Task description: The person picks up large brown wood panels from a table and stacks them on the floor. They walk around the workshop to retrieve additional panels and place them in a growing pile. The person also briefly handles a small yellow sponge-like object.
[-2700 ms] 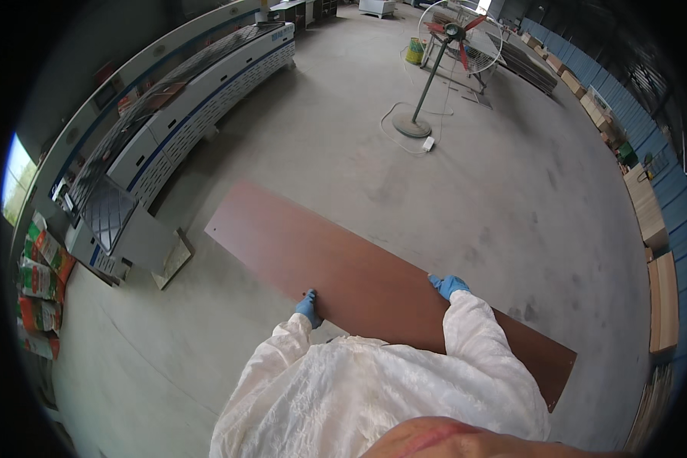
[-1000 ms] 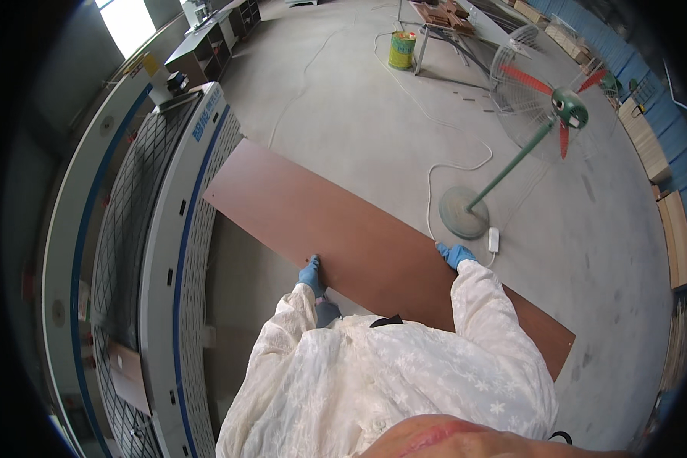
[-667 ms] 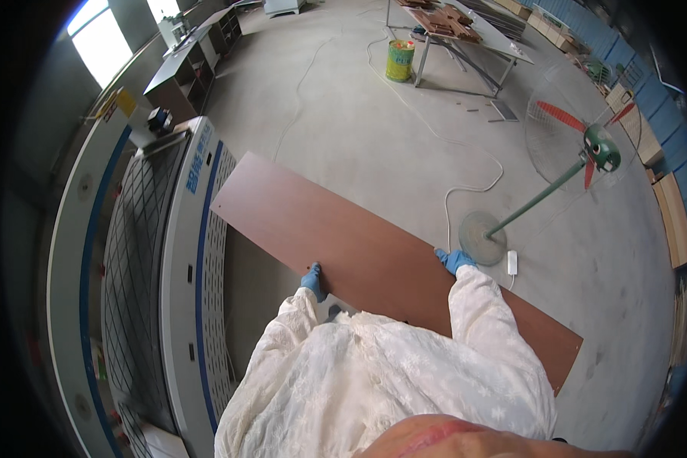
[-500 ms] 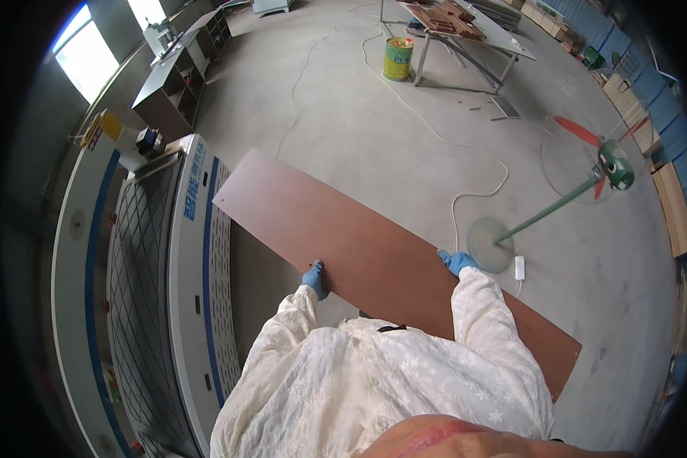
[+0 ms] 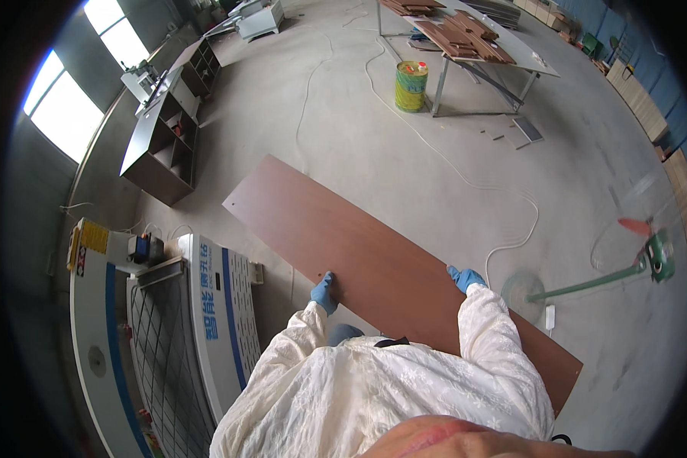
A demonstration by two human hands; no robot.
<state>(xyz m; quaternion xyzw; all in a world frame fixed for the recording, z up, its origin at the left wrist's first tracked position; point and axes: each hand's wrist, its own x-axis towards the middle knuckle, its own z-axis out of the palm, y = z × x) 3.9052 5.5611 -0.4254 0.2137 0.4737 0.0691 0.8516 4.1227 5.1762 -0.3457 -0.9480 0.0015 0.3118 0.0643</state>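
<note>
Long brown panel [image 5: 382, 259] carried level, gripped on opposite long edges by left hand [image 5: 324, 291] and right hand [image 5: 463, 278]. Machine [image 5: 198, 328] just left; bare concrete floor [image 5: 404, 145] ahead.

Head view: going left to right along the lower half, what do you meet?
White and blue machine → left hand → brown board → right hand → fan base → green fan head.

long brown board [image 5: 374, 259] swung round, off the open floor, alongside the white machine [image 5: 206, 328]
</note>
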